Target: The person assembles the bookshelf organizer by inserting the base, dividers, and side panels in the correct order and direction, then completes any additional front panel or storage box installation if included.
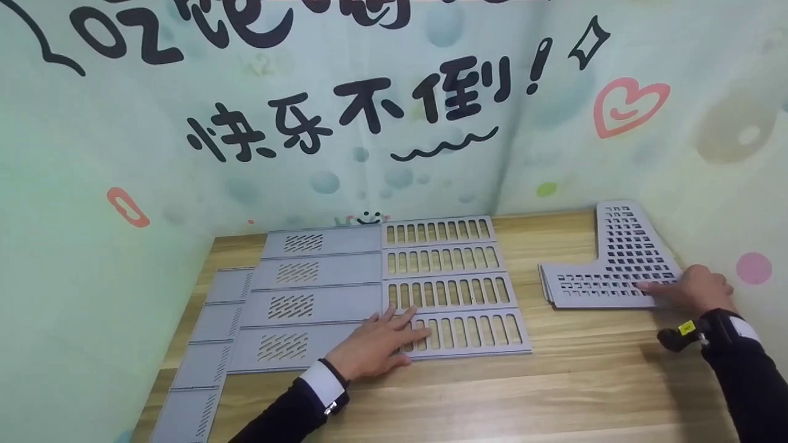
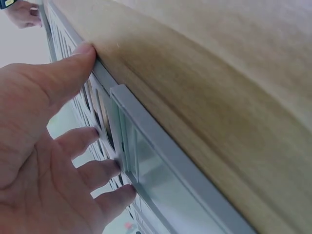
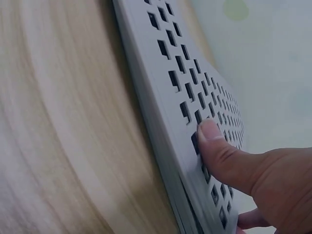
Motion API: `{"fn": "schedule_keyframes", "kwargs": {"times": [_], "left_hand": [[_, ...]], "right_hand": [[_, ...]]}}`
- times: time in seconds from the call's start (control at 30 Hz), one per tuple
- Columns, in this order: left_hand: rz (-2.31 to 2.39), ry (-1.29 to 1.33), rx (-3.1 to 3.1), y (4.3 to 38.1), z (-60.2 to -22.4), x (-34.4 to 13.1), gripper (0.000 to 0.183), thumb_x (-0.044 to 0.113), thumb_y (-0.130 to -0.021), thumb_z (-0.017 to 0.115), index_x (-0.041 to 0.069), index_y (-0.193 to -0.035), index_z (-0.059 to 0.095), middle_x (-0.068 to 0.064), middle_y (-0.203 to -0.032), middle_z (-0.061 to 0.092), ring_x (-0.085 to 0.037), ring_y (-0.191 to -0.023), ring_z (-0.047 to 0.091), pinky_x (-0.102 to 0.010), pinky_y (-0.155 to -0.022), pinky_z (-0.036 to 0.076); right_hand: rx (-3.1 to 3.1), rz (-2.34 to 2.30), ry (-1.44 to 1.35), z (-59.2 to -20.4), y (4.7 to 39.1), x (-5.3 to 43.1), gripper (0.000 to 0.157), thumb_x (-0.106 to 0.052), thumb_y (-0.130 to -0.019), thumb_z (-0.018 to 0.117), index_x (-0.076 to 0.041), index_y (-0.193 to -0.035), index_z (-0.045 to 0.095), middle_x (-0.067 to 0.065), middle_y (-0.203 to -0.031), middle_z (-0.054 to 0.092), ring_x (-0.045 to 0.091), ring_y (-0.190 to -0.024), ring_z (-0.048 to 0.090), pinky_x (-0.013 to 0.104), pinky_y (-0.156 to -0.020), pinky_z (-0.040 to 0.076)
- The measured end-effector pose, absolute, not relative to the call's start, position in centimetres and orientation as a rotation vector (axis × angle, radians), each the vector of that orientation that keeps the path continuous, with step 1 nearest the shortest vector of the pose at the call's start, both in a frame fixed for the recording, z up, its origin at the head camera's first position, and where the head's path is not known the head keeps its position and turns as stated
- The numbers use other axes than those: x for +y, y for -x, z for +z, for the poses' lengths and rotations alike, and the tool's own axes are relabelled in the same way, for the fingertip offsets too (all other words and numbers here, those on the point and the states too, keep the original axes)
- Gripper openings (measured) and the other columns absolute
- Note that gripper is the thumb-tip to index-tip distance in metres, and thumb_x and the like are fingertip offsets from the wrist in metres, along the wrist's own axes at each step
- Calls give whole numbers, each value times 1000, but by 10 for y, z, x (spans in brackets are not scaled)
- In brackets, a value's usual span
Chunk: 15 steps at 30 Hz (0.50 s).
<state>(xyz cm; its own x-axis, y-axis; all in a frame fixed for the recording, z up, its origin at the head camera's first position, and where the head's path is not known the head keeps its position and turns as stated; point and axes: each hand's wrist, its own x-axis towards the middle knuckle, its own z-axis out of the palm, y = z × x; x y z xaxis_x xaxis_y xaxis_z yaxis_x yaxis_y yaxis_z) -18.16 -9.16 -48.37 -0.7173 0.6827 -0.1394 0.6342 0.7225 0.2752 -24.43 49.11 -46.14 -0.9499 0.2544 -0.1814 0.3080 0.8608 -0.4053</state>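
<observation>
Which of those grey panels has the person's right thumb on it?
The L-shaped perforated panel topping the stack at far right. Its L outline sets it apart from the rectangular panels where the left hand rests.

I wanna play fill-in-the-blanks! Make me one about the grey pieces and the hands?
1. The slotted panels lie in ____ rows.
2. Of the two hands, only the ____ one touches those panels.
3. In the right wrist view, the right hand lays its ____ on top of the perforated plates.
4. The pink shape with a smile inside, on the wall, is a ____.

Missing words: four; left; thumb; heart.
</observation>
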Motion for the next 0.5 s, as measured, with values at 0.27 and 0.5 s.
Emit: {"fn": "schedule_keyframes", "kwargs": {"times": [0.27,0.5], "left_hand": [[253,-1079,2686,180,-482,-87,52,30,-102,61,38,-152,49,-15,-164,21,-53,-143,22,-63,-114,24],[311,-1110,2684,178,-482,-83,49,27,-102,63,32,-149,53,-10,-164,24,-53,-142,24,-66,-113,24]], "right_hand": [[2975,-867,-443,-459,241,499,70,-46,-86,80,19,-90,53,19,-78,54,34,-74,49,38,-60,43],[2508,-1829,-318,-442,236,502,45,-16,-94,75,7,-111,41,-2,-83,72,9,-74,68,23,-63,55]]}}
